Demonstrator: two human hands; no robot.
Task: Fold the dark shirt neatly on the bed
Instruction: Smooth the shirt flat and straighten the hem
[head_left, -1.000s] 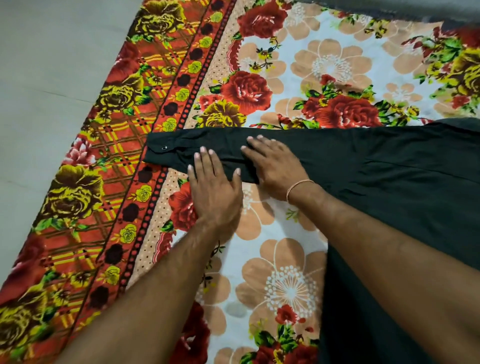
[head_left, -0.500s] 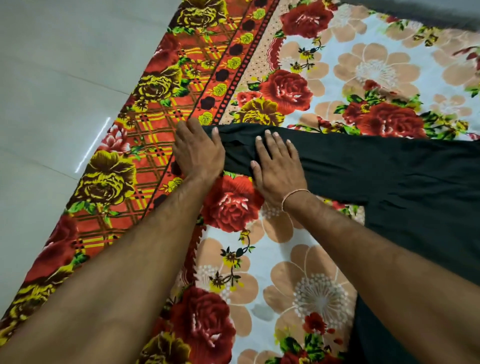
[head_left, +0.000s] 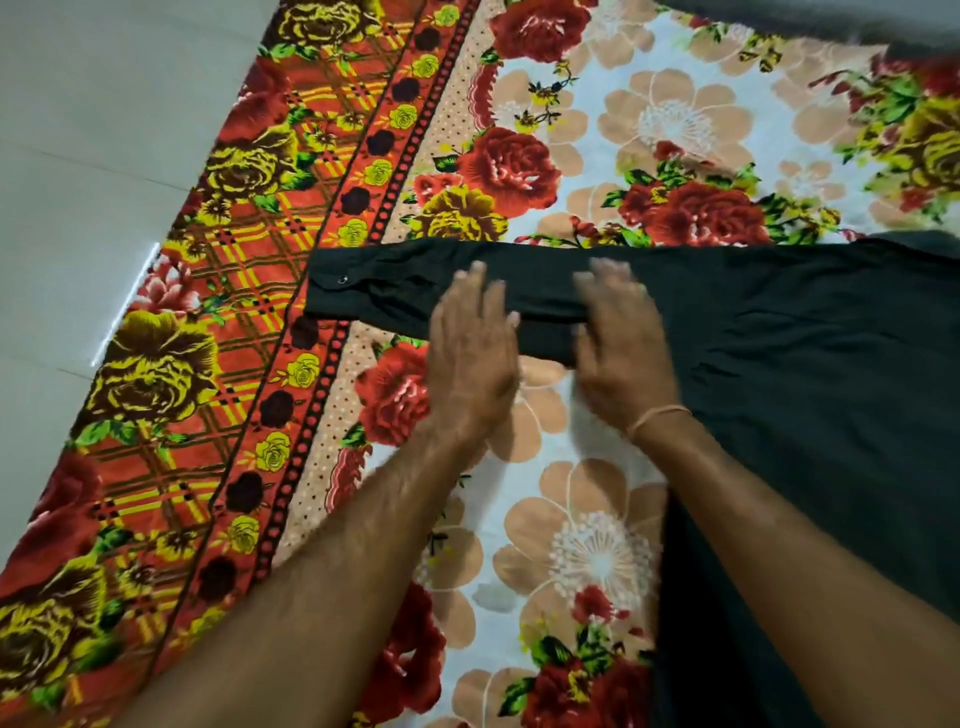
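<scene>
Sleeve (head_left: 405, 283) of the dark shirt (head_left: 810, 374) stretches left across my floral bedspread (head_left: 613, 135), cuff at its patterned border. My left hand (head_left: 470, 358) lies flat on it, fingers straight; just right, my blurred right hand (head_left: 621, 353) presses flat too.

Black shirt (head_left: 779, 338); red-and-yellow floral bedsheet (head_left: 519, 161)

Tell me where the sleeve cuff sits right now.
In the head view the cuff lies flat at the sleeve's left end, on the bedspread's red plaid border, left of the left hand.
</scene>
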